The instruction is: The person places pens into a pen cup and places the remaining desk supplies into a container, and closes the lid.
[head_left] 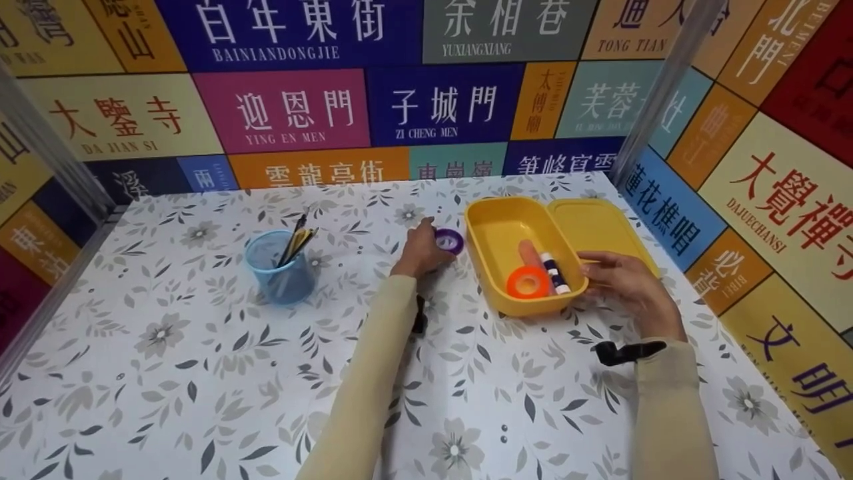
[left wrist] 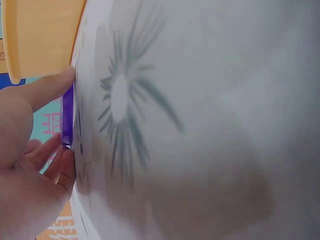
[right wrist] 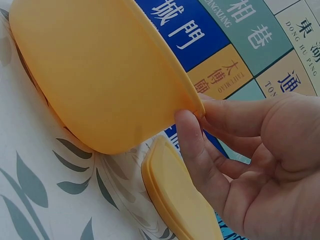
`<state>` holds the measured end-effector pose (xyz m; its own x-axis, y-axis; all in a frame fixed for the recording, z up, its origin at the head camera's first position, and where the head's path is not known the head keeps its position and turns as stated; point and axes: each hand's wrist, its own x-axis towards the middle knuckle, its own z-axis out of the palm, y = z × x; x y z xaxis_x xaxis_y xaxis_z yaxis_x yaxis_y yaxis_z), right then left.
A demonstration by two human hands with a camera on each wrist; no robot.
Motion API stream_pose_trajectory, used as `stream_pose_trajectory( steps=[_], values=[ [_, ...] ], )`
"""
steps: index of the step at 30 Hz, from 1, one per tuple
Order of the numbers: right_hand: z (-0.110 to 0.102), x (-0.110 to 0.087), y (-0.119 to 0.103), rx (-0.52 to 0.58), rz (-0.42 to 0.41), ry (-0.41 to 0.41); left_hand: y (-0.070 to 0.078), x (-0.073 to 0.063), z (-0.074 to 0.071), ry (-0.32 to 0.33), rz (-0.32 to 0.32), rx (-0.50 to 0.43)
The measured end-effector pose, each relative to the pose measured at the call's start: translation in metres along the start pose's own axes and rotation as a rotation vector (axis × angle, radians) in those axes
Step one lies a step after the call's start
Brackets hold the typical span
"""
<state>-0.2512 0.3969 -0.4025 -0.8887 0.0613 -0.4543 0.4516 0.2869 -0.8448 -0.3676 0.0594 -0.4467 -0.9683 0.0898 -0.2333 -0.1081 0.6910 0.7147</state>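
Note:
Flat on the table lies a purple roll of tape [head_left: 457,240], left of the yellow box [head_left: 490,293]. My left hand [head_left: 421,252] holds the tape roll by its edge, the thumb on one side and the fingertips on the other in the left wrist view. With my right hand [head_left: 630,283] I pinch the box's rim at its right side, thumb outside the wall; the right wrist view shows this grip closely. Inside the box are an orange roll of tape [head_left: 512,285], a glue stick [head_left: 554,272] with a dark label, and a pinkish item [head_left: 530,252] partly covered by the tape.
A yellow lid [head_left: 590,220] lies right of the box, partly behind my right hand. Farther left stands a blue mesh pen cup [head_left: 283,283] holding several pens or pencils [head_left: 298,243]. Sign-patterned panels border the flower-printed table [head_left: 220,400] at the back and sides.

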Motion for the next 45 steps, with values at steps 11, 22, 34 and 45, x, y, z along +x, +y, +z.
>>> stream_pose_trajectory(
  steps=[11, 22, 34, 45],
  values=[
    [0.002, 0.001, -0.002, -0.007, 0.005, 0.001, 0.002, -0.004, -0.007, -0.037, -0.061, -0.038],
    [0.0, 0.002, 0.002, -0.033, -0.002, 0.002, 0.001, -0.013, -0.008, -0.004, 0.061, -0.114],
    [-0.003, 0.0, 0.002, 0.011, -0.005, -0.006, 0.017, -0.027, -0.028, 0.015, 0.168, -0.122],
    [-0.002, 0.003, 0.001, -0.055, -0.033, -0.031, 0.011, -0.041, -0.041, 0.073, 0.344, -0.111]
  ],
)
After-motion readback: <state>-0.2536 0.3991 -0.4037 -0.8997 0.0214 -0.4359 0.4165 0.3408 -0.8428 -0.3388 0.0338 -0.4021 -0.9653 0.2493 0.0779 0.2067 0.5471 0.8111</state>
